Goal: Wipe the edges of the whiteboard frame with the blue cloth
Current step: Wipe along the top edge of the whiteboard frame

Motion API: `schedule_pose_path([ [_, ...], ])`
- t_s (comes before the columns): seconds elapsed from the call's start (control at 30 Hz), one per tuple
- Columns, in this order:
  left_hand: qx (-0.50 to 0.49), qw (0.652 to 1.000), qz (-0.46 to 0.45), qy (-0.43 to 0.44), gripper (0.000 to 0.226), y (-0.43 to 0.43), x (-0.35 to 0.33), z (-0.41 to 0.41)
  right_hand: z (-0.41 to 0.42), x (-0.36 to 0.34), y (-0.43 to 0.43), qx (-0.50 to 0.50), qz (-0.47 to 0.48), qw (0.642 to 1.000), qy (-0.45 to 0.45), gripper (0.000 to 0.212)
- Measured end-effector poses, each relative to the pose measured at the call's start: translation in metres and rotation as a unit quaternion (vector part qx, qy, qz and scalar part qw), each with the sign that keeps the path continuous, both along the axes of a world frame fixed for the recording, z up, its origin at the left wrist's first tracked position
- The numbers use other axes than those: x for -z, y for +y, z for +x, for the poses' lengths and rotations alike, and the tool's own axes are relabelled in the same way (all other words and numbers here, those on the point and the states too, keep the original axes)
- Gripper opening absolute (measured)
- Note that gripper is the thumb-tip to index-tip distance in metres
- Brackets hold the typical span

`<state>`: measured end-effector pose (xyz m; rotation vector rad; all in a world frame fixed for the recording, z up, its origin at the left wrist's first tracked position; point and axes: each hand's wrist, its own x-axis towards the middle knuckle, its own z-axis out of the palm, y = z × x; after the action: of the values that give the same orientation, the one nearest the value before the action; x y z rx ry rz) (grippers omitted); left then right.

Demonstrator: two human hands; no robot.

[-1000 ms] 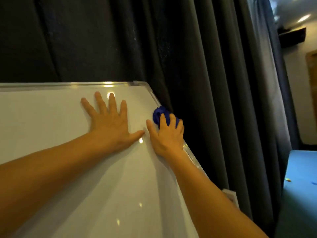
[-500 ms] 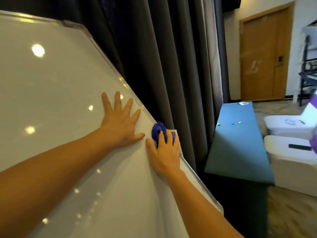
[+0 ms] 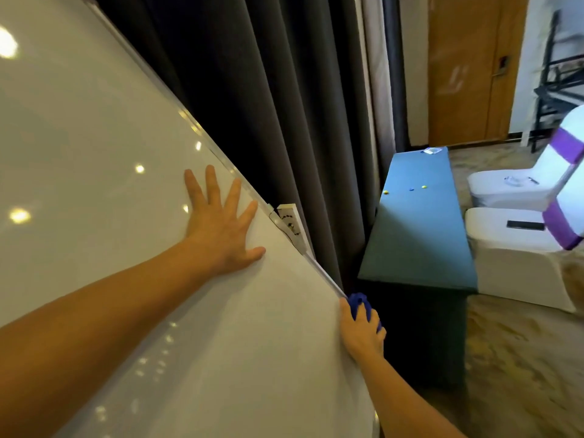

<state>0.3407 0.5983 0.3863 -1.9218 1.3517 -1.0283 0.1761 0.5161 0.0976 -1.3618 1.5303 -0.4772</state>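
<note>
The whiteboard (image 3: 94, 153) fills the left half of the head view, and its silver frame edge (image 3: 205, 134) runs diagonally down to the right. My left hand (image 3: 221, 226) lies flat on the white surface with fingers spread, holding nothing. My right hand (image 3: 363, 330) grips the bunched blue cloth (image 3: 358, 301) and presses it against the frame's right edge, low on the board. Most of the cloth is hidden under my fingers.
Dark grey curtains (image 3: 284, 121) hang right behind the board. A white bracket (image 3: 292, 222) sits on the frame edge above my right hand. A teal-covered table (image 3: 417, 222) stands to the right, with white-covered chairs (image 3: 512, 235) and a wooden door (image 3: 467, 67) beyond.
My right hand has slid the blue cloth down the right frame edge, past the bracket. The view has swung down and right. My left hand stays flat on the board.
</note>
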Motion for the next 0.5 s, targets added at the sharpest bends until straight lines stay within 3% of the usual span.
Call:
schedule_pose_path([
  [0.07,-0.002,1.000,0.012,-0.001,0.104,0.000,0.005,-0.003,0.018,-0.026,-0.002,-0.014,-0.047,0.999,-0.007,0.066],
  [0.13,-0.011,1.000,0.014,-0.012,0.106,-0.002,0.011,-0.004,0.045,-0.070,-0.003,-0.034,-0.149,0.984,-0.086,0.059],
  [0.23,-0.025,0.999,0.016,-0.021,0.108,-0.006,0.017,-0.007,0.080,-0.133,0.005,-0.094,-0.246,0.937,-0.228,0.081],
  [0.3,-0.022,1.000,0.015,-0.016,0.108,-0.007,0.019,-0.008,0.087,-0.142,0.009,-0.109,-0.302,0.920,-0.223,0.086],
  [0.4,0.005,1.000,0.025,-0.007,0.108,-0.009,0.022,-0.007,0.069,-0.096,0.003,-0.095,-0.353,0.917,-0.157,0.081],
  [0.5,0.040,0.998,0.058,0.001,0.103,-0.007,0.030,-0.006,0.025,-0.007,-0.006,-0.017,-0.232,0.968,-0.097,0.071],
])
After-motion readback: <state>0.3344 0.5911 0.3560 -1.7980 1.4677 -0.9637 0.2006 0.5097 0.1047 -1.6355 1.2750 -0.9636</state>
